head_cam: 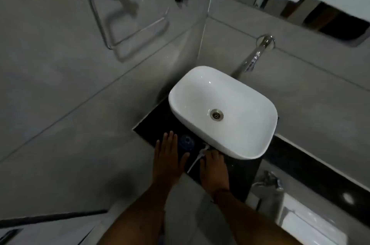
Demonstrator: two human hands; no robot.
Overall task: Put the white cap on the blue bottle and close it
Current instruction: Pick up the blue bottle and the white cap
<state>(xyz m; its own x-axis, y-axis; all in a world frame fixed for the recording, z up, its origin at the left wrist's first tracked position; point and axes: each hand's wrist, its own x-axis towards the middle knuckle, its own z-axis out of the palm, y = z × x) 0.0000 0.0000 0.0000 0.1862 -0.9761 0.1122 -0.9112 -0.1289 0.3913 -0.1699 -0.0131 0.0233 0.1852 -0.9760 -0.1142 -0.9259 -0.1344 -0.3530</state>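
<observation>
My view is dim and grey, soft throughout. The towel ring [128, 22] and mirror [300, 10] smear with motion blur, walls bow at the edges, and faint glare sits on the white basin [250, 134].

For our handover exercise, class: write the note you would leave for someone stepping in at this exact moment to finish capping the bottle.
Left hand: open, flat on the dark countertop, beside the blue plastic bottle.
Right hand: on the white pump cap with its long thin tube; grip unclear through blur.
Bottle stands upright in front of the white oval ceramic basin, mouth open.
Done: nothing fitted yet.
Left: lift the cap, feed the tube into the mouth, twist shut.
</observation>
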